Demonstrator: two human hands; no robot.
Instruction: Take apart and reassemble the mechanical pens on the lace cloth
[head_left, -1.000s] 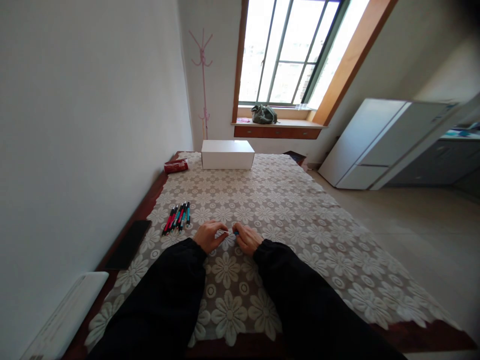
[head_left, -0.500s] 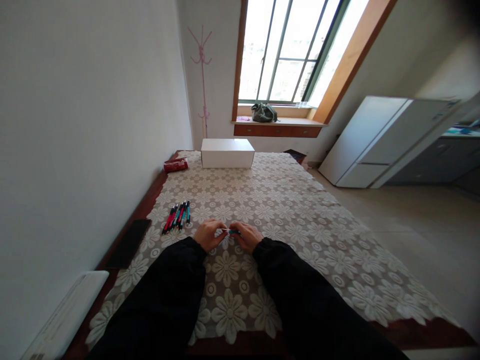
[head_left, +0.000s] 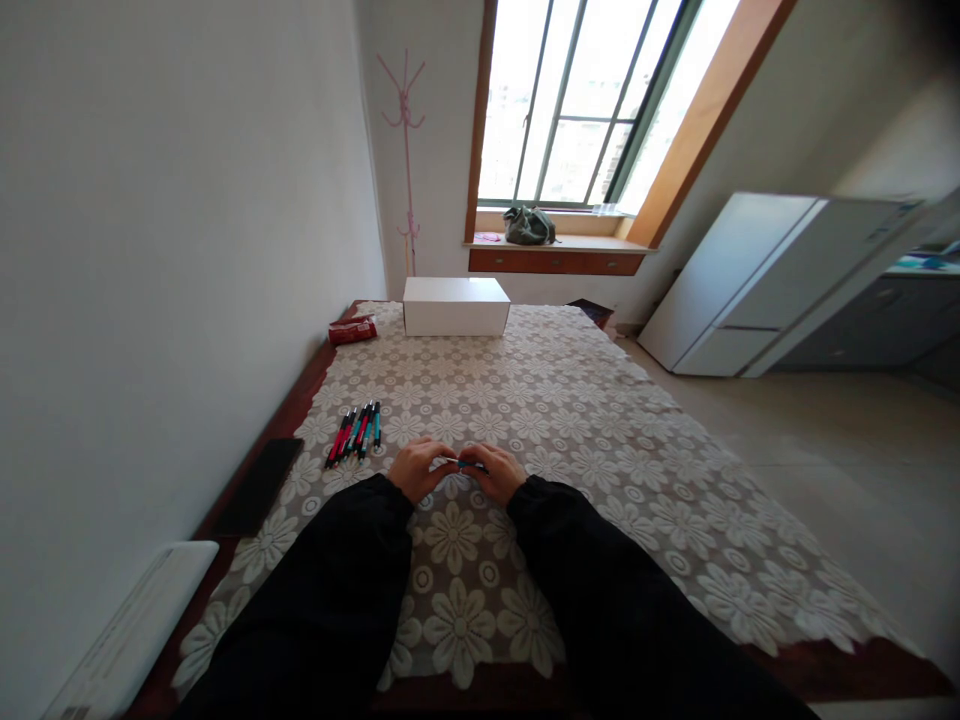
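Close together above the lace tablecloth, my two hands meet tip to tip. Between the thumb and fingers of my left hand is a thin pale rod, mostly covered by the fingertips. My right hand pinches a small blue-and-black pen, partly hidden by the fingers. The rod's end and the pen's end point at each other; whether they are joined is too small to tell. To the left of my left hand lies a row of several pens, red and black or teal and black.
A white box stands at the table's far end, with a dark red packet left of it. A black flat slab and a white long object lie along the left edge. The tablecloth spreads rightward.
Both hands stay almost in place. The blue pen in my right hand has turned slightly, and a little more of it shows below the fingers.
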